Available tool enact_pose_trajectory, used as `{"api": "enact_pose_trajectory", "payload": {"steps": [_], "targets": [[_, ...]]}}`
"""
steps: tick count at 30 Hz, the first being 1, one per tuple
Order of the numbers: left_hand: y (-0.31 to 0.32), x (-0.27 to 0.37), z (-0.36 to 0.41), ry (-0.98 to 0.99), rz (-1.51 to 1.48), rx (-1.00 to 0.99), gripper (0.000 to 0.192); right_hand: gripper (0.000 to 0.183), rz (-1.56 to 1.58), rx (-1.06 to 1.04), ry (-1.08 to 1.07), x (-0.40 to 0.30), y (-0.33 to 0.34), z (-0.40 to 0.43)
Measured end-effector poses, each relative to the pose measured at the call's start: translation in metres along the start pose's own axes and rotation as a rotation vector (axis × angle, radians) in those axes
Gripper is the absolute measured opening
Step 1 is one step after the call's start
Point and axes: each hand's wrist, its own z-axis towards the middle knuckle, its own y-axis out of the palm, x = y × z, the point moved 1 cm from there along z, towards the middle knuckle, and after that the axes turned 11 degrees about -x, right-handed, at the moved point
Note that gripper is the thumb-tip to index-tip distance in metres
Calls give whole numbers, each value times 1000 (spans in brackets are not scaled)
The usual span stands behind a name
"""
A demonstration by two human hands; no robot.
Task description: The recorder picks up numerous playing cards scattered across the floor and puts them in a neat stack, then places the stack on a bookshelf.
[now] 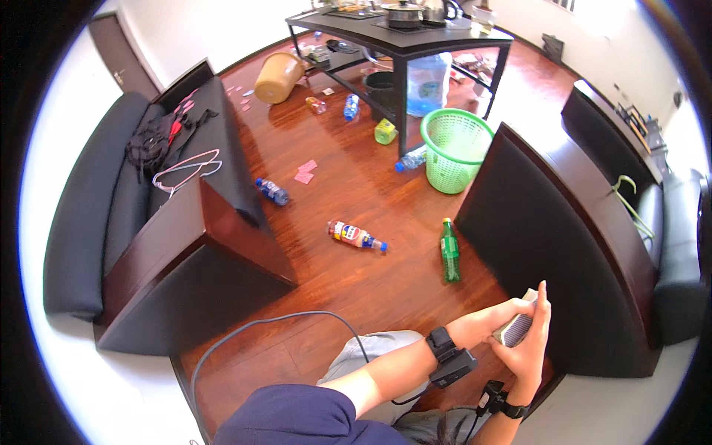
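Note:
Both my hands are at the lower right, in front of the dark side panel of a sofa [534, 245]. Between them is a small block-like object [515, 329] with a grey striped face and pale edges; what it is, I cannot tell. My left hand [509, 312] grips it from the left, its fingers partly hidden. On the other side, my right hand [528, 347] holds it between thumb and palm, with a finger pointing up. Each wrist wears a black strap with a small device, the left one [453, 367] trailing a cable [267, 321].
Scattered across the wooden floor are a green bottle [450, 253], a cola bottle [356, 236], a blue-capped bottle [272, 192] and pink cards [305, 172]. A green basket [453, 167] stands beside a black table [356, 30]. A tan bin [276, 80] lies tipped over. Hangers [189, 169] rest on the left sofa [83, 222].

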Motion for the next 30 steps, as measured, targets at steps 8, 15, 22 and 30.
{"api": "enact_pose_trajectory", "payload": {"steps": [8, 15, 22, 30], "targets": [[4, 2, 13, 63, 159, 265, 24, 101, 299, -120, 39, 50, 6, 8], [-26, -32, -1, -256, -49, 446, 28, 114, 436, -148, 116, 43, 5, -16], [-29, -70, -55, -455, -113, 655, 30, 113, 435, -147, 291, 21, 29, -78], [56, -57, -194, -167, 1287, 483, 44, 100, 458, -550, 400, -114, 18, -77]]}}
